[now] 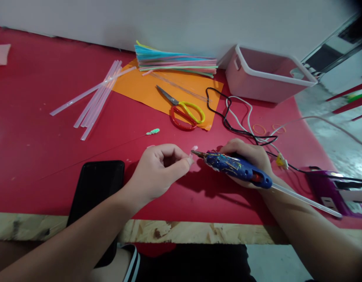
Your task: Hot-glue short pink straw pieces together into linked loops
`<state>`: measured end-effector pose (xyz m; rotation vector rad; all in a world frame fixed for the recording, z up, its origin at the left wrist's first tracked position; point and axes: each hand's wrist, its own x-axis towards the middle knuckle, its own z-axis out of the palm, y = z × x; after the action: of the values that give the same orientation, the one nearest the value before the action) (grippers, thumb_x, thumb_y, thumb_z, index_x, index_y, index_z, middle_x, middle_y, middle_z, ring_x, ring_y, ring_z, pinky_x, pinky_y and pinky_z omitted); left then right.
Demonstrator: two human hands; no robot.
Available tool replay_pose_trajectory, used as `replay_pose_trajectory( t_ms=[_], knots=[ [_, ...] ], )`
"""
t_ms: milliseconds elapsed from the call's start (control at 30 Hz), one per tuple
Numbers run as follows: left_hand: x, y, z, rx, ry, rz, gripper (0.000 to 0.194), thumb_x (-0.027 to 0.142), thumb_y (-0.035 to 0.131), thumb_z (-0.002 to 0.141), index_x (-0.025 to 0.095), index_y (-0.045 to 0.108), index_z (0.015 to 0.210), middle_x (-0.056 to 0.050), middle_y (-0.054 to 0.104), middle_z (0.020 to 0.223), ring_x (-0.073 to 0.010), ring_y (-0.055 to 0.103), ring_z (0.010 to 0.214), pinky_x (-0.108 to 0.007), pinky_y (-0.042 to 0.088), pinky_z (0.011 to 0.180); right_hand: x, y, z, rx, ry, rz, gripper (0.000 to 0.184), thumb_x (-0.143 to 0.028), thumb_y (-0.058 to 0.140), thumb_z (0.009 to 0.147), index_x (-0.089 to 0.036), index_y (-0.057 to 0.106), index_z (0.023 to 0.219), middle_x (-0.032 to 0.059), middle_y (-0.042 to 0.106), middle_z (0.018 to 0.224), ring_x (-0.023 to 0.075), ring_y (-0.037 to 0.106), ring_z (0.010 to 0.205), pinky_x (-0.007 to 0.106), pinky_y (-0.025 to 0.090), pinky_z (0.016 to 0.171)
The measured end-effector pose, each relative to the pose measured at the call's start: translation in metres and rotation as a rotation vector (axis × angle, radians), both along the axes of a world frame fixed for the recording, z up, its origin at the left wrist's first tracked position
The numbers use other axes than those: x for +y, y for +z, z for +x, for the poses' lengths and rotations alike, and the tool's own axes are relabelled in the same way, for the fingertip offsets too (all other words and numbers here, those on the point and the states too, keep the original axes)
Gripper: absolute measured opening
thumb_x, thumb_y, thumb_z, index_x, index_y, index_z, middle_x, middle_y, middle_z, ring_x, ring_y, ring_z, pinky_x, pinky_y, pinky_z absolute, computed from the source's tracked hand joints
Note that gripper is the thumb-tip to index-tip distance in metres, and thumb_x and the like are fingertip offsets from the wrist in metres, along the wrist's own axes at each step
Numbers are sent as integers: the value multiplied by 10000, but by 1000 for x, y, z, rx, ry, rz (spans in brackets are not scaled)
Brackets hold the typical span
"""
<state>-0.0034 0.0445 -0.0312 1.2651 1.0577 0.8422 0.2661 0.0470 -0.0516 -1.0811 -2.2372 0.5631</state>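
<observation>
My right hand point(248, 156) is wrapped round a blue hot glue gun point(232, 166), its body streaked with dried glue and a clear glue stick point(307, 200) poking out of its back. Its nozzle points left and meets, or nearly meets, a small pink piece point(194, 149) pinched between the thumb and forefinger of my left hand point(163, 166). The piece looks like a bit of pipe cleaner, mostly hidden by my fingertips. Beyond my left hand lies a thin wire with a green fuzzy tip point(153, 132).
Scissors point(183, 111) and pipe cleaners point(175, 60) lie on orange paper point(134, 88). Glue sticks point(100, 98) are at left, a black phone point(95, 188) overhangs the front edge. Cables point(228, 117) run right, near a pink bin point(257, 80) and a purple power strip point(328, 192).
</observation>
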Motion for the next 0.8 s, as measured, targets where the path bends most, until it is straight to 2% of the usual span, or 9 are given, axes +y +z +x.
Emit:
replay_pose_trajectory(
  t_ms=[267,467,800],
  knots=[
    [0,-3,0,9,-5,13,207,263,675,843,159,633,669,55,544,586,-60,420,516,-199,352,510,1,0,1,-29,1,31,196,-314,649,864,-320,621,1057,61,720,933,260,678,817,439,555,732],
    [0,-4,0,29,-2,12,212,276,665,853,161,630,678,23,603,645,-89,510,600,-215,396,568,2,0,3,-18,27,70,223,-314,658,854,-290,637,1075,62,716,937,251,680,843,432,558,771],
    [-1,-6,-1,25,6,22,214,288,671,849,173,622,675,12,619,658,-113,555,634,-235,432,601,1,0,3,-5,6,35,209,-396,640,885,-318,638,1079,78,719,938,280,670,851,476,555,776]
  ],
)
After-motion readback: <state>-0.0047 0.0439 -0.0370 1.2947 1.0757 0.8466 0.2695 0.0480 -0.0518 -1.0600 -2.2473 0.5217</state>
